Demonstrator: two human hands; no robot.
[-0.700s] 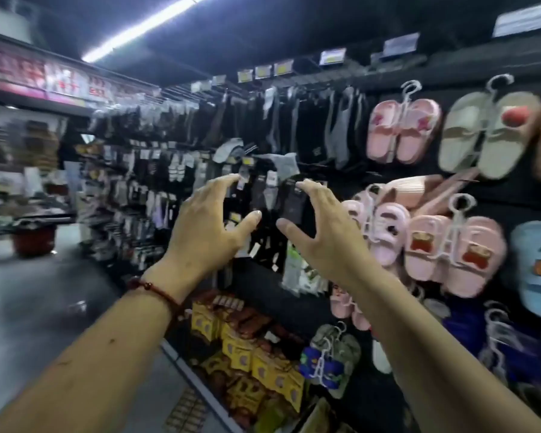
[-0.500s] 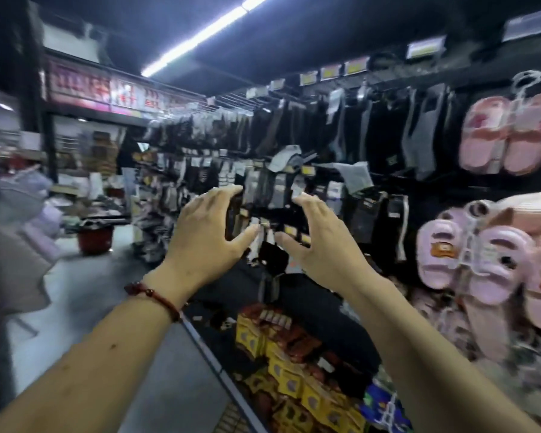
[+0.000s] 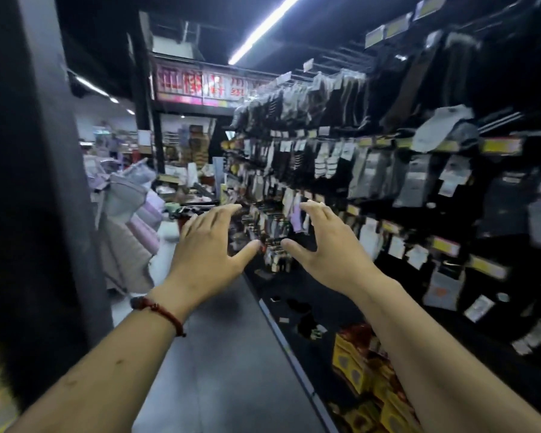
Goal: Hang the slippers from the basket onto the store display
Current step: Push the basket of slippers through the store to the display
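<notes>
Left hand [image 3: 206, 248]: raised, fingers spread, empty; red cord bracelet [image 3: 161, 311] at wrist.
Right hand [image 3: 327, 245]: same; thumbs near, not touching.
Behind: black rack of packaged socks [image 3: 372, 170].

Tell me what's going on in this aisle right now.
A person stands in a shop aisle with both arms stretched forward. The left hand and the right hand are raised side by side, fingers spread and loosely curved, holding nothing. To the right hangs a rack of packaged socks. No slippers and no basket show in this view, so nothing is being hung at this moment.
</notes>
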